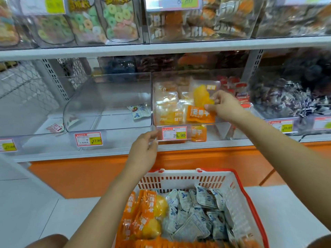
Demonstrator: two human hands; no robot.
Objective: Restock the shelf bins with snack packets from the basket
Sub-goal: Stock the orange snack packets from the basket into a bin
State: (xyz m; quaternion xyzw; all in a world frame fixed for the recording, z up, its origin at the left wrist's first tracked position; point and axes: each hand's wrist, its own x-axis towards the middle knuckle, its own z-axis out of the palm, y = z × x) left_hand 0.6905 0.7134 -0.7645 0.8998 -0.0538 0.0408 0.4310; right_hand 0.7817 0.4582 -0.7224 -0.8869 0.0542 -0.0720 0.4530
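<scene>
A white basket with a red rim [180, 181] sits below me, filled with orange mango packets [143, 217] on its left and small white-blue packets [195, 215] on its right. My right hand [225, 104] reaches into a clear shelf bin [222, 130] and pinches an orange mango packet [201, 102] above others lying there. My left hand [145, 149] hovers at that bin's front left corner, fingers loosely curled and holding nothing. The clear bin to the left [107, 122] holds a single white-blue packet [138, 111].
Price tags [174, 133] clip to the bin fronts. A bin of dark wrapped sweets [286, 99] stands on the right. Bins of ring candy [100, 20] and other snacks fill the upper shelf. An orange base panel [80, 176] runs under the shelf.
</scene>
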